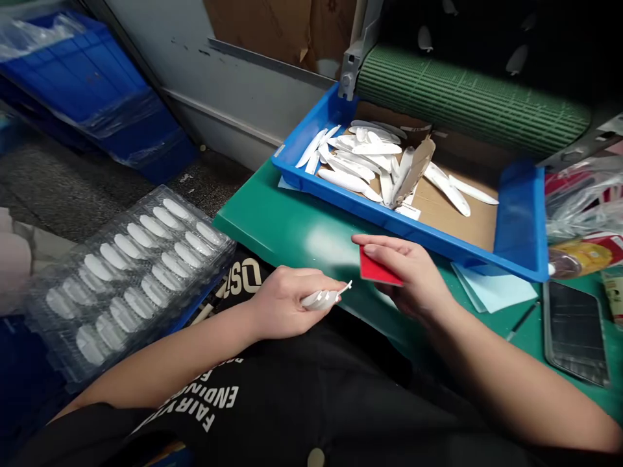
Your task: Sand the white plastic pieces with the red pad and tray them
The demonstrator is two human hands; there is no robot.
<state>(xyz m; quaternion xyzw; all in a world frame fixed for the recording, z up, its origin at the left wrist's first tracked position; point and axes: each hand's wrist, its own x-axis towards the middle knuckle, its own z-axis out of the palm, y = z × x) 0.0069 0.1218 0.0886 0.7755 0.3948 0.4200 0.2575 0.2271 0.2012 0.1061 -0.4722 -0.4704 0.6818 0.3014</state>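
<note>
My left hand (pixel 287 303) grips a small white plastic piece (pixel 322 298) with a thin spiky tip, held above my lap. My right hand (pixel 411 272) holds a red rectangular pad (pixel 378 267) between fingers and thumb, just to the right of that piece and near the front wall of a blue tray (pixel 389 224). The tray sits on a green table (pixel 287 237) and holds many long white oval pieces on brown cardboard. To my left, a clear blister tray (pixel 126 285) holds several white ovals in rows.
A green ribbed roller (pixel 467 97) lies behind the blue tray. Pale blue paper sheets (pixel 491 287), a dark phone (pixel 574 331) and a plastic bag (pixel 584 201) are at the right. A blue crate (pixel 87 84) wrapped in plastic stands at far left.
</note>
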